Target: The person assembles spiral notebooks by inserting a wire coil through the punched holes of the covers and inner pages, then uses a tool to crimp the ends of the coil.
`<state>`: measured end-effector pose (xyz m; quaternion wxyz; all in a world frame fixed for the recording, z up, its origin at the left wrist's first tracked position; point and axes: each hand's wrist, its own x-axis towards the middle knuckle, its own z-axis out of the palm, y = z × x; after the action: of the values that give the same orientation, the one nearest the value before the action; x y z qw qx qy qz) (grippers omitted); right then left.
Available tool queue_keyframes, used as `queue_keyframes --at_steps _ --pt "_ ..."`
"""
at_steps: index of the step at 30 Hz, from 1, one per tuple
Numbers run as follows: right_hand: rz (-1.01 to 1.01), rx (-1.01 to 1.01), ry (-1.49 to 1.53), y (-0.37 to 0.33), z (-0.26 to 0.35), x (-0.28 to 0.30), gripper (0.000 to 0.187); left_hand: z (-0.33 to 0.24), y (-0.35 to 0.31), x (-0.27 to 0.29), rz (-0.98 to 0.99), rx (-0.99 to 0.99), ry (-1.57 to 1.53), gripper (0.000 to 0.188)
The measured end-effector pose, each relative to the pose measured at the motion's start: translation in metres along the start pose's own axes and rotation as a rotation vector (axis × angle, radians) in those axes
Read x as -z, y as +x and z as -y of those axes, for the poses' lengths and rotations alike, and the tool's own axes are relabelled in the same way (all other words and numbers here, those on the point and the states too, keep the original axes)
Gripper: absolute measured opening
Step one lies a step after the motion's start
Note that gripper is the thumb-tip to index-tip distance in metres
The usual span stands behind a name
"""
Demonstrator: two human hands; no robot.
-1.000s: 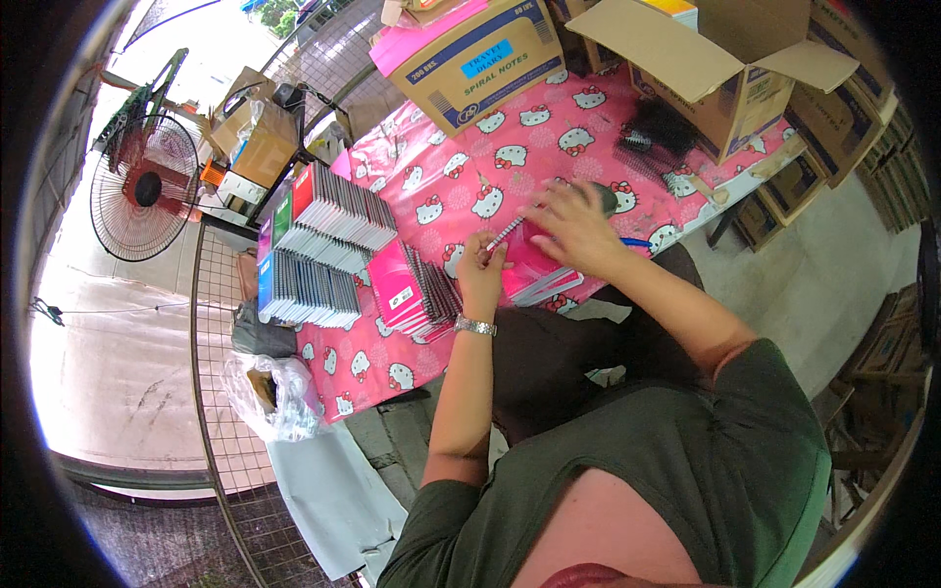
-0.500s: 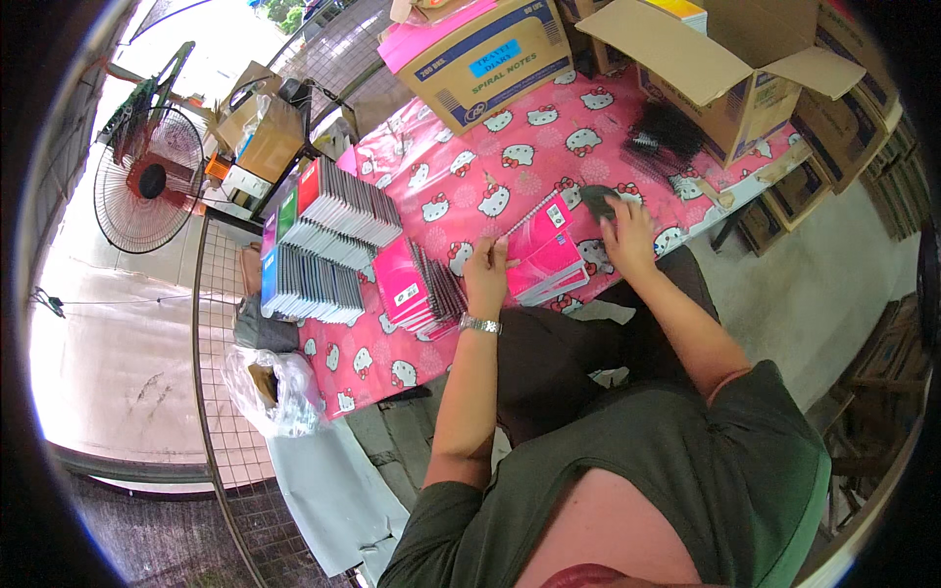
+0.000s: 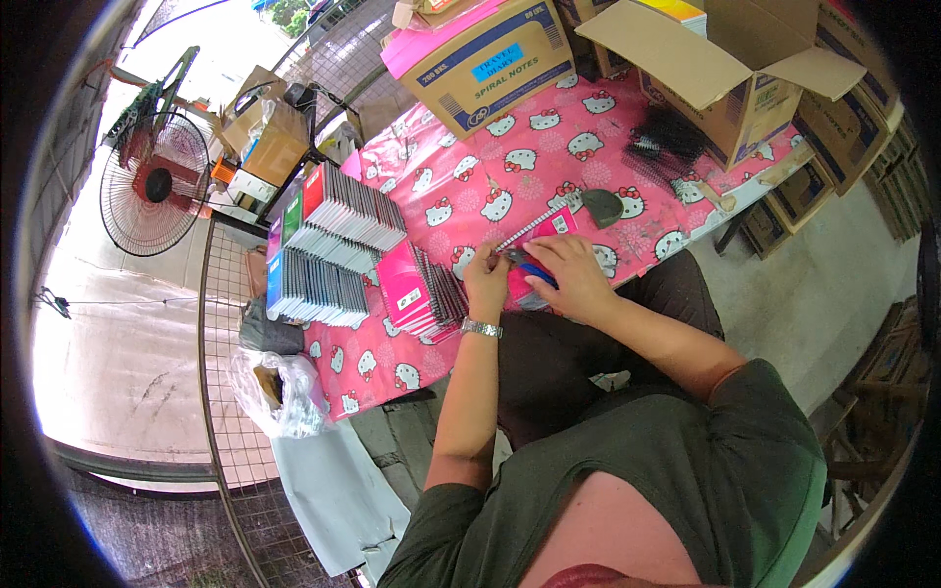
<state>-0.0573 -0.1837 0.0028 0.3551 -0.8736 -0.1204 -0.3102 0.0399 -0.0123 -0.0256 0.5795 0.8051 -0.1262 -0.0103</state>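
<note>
A pink spiral notebook lies at the table's near edge, its wire coil slanting along the left side. My left hand is closed, pinching the coil's near end. Pliers with blue handles are gripped in my right hand, which covers part of the notebook. Their dark jaws sit close to my left fingertips; whether they touch the wire is hard to see. Beyond the right hand, a dark grey-green rounded thing rests on the tablecloth. Immediately left of my left hand is a stack of pink spiral notebooks.
Taller notebook stacks, blue and red, stand farther left. Black loose coils lie at the right back, before an open carton. A closed carton sits at the back. Left of the patterned pink tablecloth stands a fan.
My right hand has moved left and nearer, from beside the dark rounded thing to the coil's near end, and now holds the blue-handled pliers. My left hand keeps its place.
</note>
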Motion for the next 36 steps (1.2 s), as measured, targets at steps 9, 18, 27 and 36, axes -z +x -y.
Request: queue_keyframes --at_steps 9,18,27,36 --pt "0.161 -0.220 0.071 0.001 0.015 -0.004 0.039 -0.026 -0.013 -0.004 -0.083 -0.155 0.130 0.025" --pt "0.030 -0.220 0.042 -0.015 -0.052 0.026 0.039 -0.056 -0.038 0.082 -0.835 -0.148 -0.177 0.018" --pt "0.133 -0.313 -0.254 -0.039 -0.146 0.020 0.025 -0.034 -0.050 0.142 -0.849 0.123 0.873 0.033" --pt "0.233 -0.383 -0.824 0.013 -0.267 0.037 0.023 -0.060 -0.024 -0.032 0.513 -0.354 0.950 0.031"
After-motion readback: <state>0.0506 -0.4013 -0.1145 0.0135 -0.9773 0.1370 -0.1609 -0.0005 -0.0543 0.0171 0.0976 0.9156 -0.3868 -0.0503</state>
